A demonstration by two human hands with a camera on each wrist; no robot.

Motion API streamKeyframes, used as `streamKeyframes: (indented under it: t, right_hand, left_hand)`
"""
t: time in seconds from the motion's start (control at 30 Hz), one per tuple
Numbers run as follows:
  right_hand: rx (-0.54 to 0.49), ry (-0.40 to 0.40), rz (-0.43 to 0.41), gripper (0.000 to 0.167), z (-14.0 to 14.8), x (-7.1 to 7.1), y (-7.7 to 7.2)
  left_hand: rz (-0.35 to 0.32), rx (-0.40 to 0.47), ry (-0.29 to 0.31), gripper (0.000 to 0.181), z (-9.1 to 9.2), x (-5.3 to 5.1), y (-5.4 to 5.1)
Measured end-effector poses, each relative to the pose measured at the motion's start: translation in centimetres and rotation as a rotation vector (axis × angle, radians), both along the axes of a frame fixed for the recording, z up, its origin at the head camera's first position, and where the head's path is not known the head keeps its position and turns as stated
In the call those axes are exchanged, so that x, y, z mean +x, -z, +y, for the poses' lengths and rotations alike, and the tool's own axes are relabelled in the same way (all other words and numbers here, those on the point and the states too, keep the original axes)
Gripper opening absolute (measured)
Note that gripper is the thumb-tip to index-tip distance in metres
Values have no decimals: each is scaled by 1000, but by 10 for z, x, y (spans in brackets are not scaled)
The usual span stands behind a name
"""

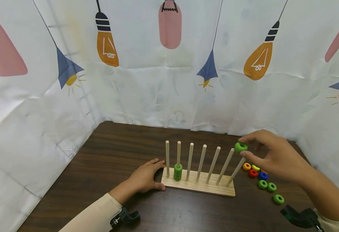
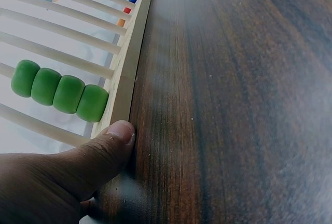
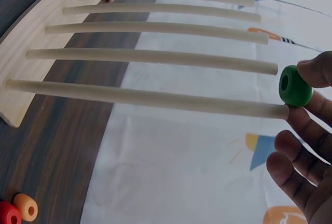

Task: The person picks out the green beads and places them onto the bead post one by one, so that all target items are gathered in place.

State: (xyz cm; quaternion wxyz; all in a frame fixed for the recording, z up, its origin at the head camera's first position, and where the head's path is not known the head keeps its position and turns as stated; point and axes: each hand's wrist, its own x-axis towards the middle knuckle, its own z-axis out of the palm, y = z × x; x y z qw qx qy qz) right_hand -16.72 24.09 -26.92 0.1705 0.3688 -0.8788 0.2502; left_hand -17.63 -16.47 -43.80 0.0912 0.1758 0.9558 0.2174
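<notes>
Four green beads [image 1: 178,172] on second peg [image 1: 179,153], frame center; other six pegs [image 1: 190,158] bare. Right hand [image 1: 274,152] pinches fifth green bead [image 1: 240,149], unthreaded; left hand [image 1: 145,176], fingers spread, touches wooden base [image 1: 198,186]. Loose beads [image 1: 263,177], lower right, not yet threaded.

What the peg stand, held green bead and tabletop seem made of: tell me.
Peg stand: likely wood, matte and apparently unvarnished, from its pale grain.
Held green bead: painted wood or plastic, unclear; smooth, opaque, slight sheen.
Tabletop: wood or wood-look laminate; dark streaked grain, soft reflections.
</notes>
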Motion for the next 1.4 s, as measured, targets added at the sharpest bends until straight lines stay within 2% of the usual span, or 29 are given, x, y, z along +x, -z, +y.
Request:
streamKeyframes:
  t: [0.63, 1.07, 1.4]
  right_hand:
    - [11, -18, -20, 44, -20, -4, -5]
    - [5, -60, -26, 42, -31, -8, -4]
    - [14, -62, -55, 39, -40, -9, -4]
  left_hand:
    - [-8, -2, -9, 81, 1, 1, -3]
    - [1, 0, -3, 81, 0, 0, 0]
    - [10, -3, -3, 82, 0, 0, 0]
